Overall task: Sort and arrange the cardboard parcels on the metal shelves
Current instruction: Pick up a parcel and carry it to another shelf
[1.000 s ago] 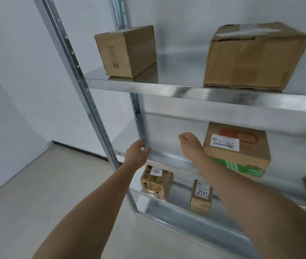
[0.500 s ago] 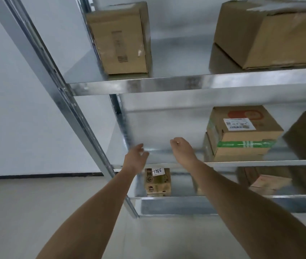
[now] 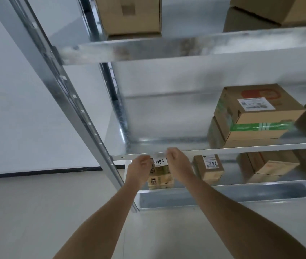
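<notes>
The metal shelves (image 3: 214,46) carry several cardboard parcels; the small parcel marked 7786 (image 3: 160,172) stands on the lowest shelf, at its left end, between your hands. Your right hand (image 3: 179,165) and left hand (image 3: 139,170) flank it with fingers curled. Whether they already grasp it cannot be told. Seat both palms flat on opposite sides before lifting. Keep clear of the neighbouring parcel (image 3: 209,170).
</notes>
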